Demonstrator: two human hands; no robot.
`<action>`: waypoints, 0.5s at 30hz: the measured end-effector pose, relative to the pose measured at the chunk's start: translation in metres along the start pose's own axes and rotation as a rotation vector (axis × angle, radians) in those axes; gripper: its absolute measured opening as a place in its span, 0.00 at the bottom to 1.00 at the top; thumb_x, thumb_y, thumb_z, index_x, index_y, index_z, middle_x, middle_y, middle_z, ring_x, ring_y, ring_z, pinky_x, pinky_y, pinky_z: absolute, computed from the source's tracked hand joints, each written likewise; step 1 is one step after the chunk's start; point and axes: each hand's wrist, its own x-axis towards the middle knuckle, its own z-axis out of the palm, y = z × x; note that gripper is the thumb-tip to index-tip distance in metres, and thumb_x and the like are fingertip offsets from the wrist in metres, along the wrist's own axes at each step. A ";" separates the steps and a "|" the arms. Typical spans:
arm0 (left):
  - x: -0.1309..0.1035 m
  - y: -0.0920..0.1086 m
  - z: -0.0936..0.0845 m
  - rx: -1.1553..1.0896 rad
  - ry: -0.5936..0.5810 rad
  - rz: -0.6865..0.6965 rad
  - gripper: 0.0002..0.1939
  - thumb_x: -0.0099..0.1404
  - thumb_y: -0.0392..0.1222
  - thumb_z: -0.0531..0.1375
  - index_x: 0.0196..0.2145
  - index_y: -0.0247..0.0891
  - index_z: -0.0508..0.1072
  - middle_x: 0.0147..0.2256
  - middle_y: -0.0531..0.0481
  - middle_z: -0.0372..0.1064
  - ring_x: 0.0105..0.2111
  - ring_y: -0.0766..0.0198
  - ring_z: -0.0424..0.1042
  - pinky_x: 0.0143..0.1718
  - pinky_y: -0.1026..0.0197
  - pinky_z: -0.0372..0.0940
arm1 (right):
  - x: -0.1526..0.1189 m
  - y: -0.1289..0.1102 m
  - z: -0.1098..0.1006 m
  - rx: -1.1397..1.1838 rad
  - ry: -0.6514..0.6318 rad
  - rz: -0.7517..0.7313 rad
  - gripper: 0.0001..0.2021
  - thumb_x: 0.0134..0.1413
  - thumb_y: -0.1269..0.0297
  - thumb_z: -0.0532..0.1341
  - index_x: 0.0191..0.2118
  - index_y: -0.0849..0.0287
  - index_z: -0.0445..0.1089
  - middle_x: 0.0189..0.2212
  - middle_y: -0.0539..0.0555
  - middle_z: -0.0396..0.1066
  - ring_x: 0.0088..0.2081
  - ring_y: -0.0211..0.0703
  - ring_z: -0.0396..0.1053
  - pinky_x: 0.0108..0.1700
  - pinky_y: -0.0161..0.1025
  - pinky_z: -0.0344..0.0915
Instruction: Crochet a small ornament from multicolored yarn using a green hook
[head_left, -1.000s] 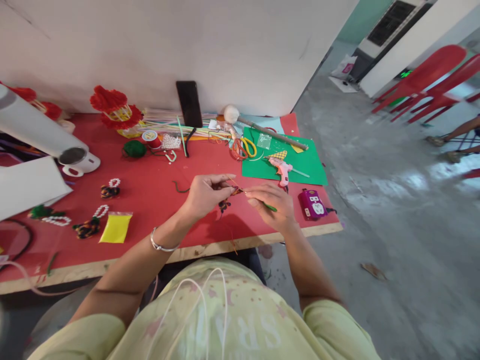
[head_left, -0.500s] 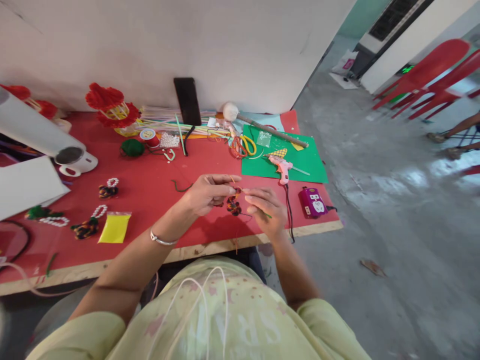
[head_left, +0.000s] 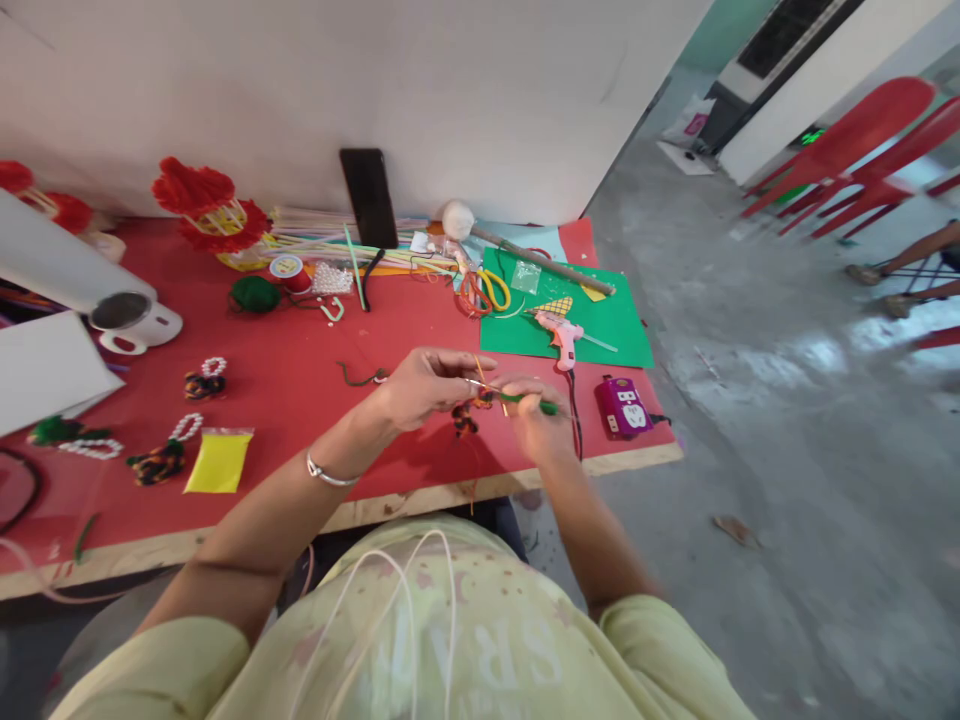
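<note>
My right hand (head_left: 541,420) is closed around a crochet hook (head_left: 536,404) with a green handle, its thin metal shaft pointing left. In my left hand (head_left: 427,388) the fingers pinch a small dark piece of crochet (head_left: 465,420) in black, orange and red yarn, which hangs below the fingertips. A strand of orange yarn (head_left: 481,370) runs over the left index finger, and an end of it dangles past the table edge. The hook's tip meets the yarn between the two hands. Fingers partly hide the worked stitches.
Beyond my hands a pink glue gun (head_left: 559,335) and yellow-handled scissors (head_left: 495,290) lie by a green sheet (head_left: 615,335). A purple power socket (head_left: 624,408) sits at the right edge. Left are a yellow packet (head_left: 219,460), beaded crochet pieces (head_left: 157,462) and a mug (head_left: 135,322).
My right hand has turned, bringing the crochet hook into plain sight, level across the yarn. The crochet piece hangs slightly lower and more hidden. The view has shifted a little.
</note>
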 end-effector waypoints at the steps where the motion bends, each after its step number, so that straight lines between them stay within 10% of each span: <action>1: 0.000 -0.002 0.001 -0.013 0.021 0.012 0.21 0.47 0.34 0.75 0.42 0.32 0.86 0.26 0.51 0.74 0.18 0.76 0.58 0.18 0.68 0.48 | -0.003 0.006 0.005 -0.037 0.033 -0.025 0.12 0.63 0.46 0.66 0.41 0.46 0.83 0.41 0.53 0.84 0.45 0.48 0.82 0.48 0.49 0.79; 15: 0.003 -0.020 -0.007 0.090 0.102 0.144 0.23 0.51 0.40 0.77 0.46 0.34 0.85 0.31 0.45 0.82 0.28 0.63 0.78 0.32 0.61 0.72 | -0.008 0.001 0.011 -0.456 0.051 -0.153 0.08 0.66 0.57 0.65 0.45 0.47 0.82 0.42 0.54 0.83 0.46 0.47 0.81 0.49 0.46 0.79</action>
